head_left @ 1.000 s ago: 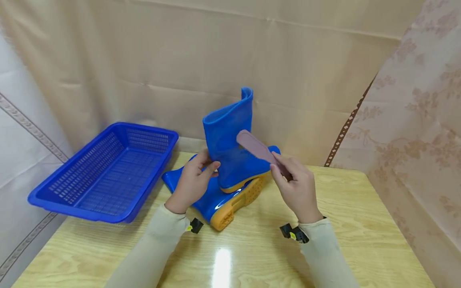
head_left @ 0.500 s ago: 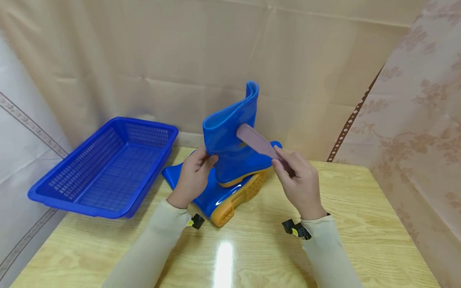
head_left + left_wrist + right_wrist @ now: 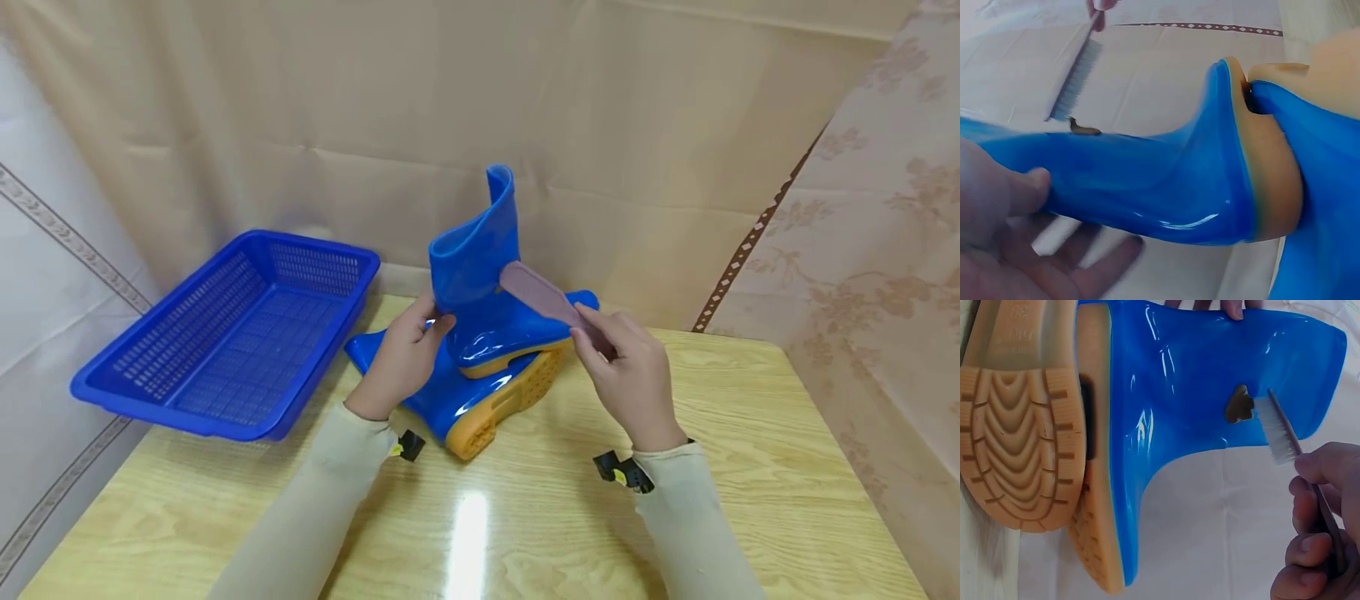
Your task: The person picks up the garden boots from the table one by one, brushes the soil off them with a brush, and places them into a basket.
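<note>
A blue rubber boot with a yellow-orange sole stands over a second boot, which lies on its side. My left hand grips the upper boot at the back of its shaft, thumb on the near side. My right hand holds the handle of a mauve brush. White bristles face the shaft; in the right wrist view their end is at the edge of a brown smear. Whether they press on the boot is hard to tell. The left wrist view also shows the smear.
A blue perforated plastic basket stands at the left of the wooden table. A beige cloth hangs behind, and a floral cloth hangs at the right. Each wrist wears a small black camera.
The upper boot first leaned right, then its top swung back leftward in my left hand. The brush stays beside the shaft with only slight movement. The head view has shifted a little.
</note>
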Action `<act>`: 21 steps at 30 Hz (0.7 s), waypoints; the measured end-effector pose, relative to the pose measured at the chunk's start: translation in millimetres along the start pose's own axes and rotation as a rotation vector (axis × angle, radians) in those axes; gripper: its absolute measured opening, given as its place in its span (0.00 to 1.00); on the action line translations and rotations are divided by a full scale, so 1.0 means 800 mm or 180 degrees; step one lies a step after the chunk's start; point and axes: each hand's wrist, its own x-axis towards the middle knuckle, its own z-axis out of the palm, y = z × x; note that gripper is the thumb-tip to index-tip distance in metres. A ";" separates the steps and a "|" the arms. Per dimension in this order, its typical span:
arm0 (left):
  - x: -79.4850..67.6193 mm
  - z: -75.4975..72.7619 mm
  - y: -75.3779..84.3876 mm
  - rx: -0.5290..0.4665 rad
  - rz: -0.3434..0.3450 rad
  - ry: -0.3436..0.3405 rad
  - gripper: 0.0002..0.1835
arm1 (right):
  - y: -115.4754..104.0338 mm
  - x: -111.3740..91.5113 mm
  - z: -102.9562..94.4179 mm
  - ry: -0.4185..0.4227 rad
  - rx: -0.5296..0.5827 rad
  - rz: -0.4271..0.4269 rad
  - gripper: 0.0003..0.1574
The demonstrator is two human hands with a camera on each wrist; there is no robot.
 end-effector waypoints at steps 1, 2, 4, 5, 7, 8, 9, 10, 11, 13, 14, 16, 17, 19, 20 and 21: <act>0.000 -0.001 0.002 0.0050 -0.0101 -0.0002 0.22 | 0.001 0.000 0.001 -0.0029 -0.0011 0.0028 0.20; -0.001 -0.002 0.004 0.0060 -0.0199 -0.0010 0.22 | 0.002 -0.001 0.002 -0.0058 -0.0012 0.0054 0.20; -0.002 -0.003 0.007 0.0063 -0.0358 -0.0031 0.23 | 0.002 -0.002 0.004 -0.0104 -0.0017 0.0113 0.19; -0.002 -0.004 0.008 0.0049 -0.0405 -0.0036 0.24 | 0.003 -0.002 0.005 -0.0117 -0.0016 0.0138 0.18; -0.001 -0.003 0.008 -0.0003 -0.0472 -0.0017 0.24 | 0.003 -0.002 0.008 -0.0142 -0.0015 0.0174 0.15; -0.001 -0.003 0.007 -0.0027 -0.0485 0.0004 0.25 | 0.002 -0.002 0.009 -0.0147 -0.0018 0.0184 0.15; 0.000 -0.002 0.006 -0.0035 -0.0465 0.0037 0.25 | 0.002 -0.002 0.010 -0.0149 -0.0025 0.0189 0.14; 0.001 -0.002 0.005 -0.0033 -0.0438 0.0075 0.25 | 0.002 -0.002 0.011 -0.0160 -0.0025 0.0202 0.13; 0.001 -0.001 0.004 -0.0036 -0.0415 0.0115 0.26 | 0.002 -0.002 0.011 -0.0164 -0.0023 0.0212 0.13; 0.001 0.002 0.002 -0.0033 -0.0355 0.0216 0.25 | 0.002 -0.002 0.012 -0.0150 -0.0002 0.0207 0.13; 0.001 0.004 0.002 -0.0037 -0.0310 0.0266 0.24 | 0.002 -0.002 0.011 -0.0133 0.0032 0.0182 0.13; -0.001 0.006 0.001 -0.0011 -0.0205 0.0387 0.22 | 0.002 -0.003 0.010 -0.0098 0.0135 0.0096 0.13; -0.002 0.008 0.002 -0.0034 -0.0149 0.0447 0.20 | 0.003 -0.003 0.009 -0.0062 0.0196 0.0019 0.13; -0.003 0.010 0.003 -0.0075 -0.0005 0.0554 0.17 | 0.002 -0.003 0.008 0.0003 0.0327 -0.0161 0.12; -0.004 0.010 0.004 -0.0107 0.0063 0.0595 0.16 | 0.002 -0.002 0.007 0.0020 0.0380 -0.0239 0.12; -0.005 0.011 0.006 -0.0132 0.0116 0.0625 0.16 | 0.002 -0.002 0.006 0.0036 0.0417 -0.0294 0.13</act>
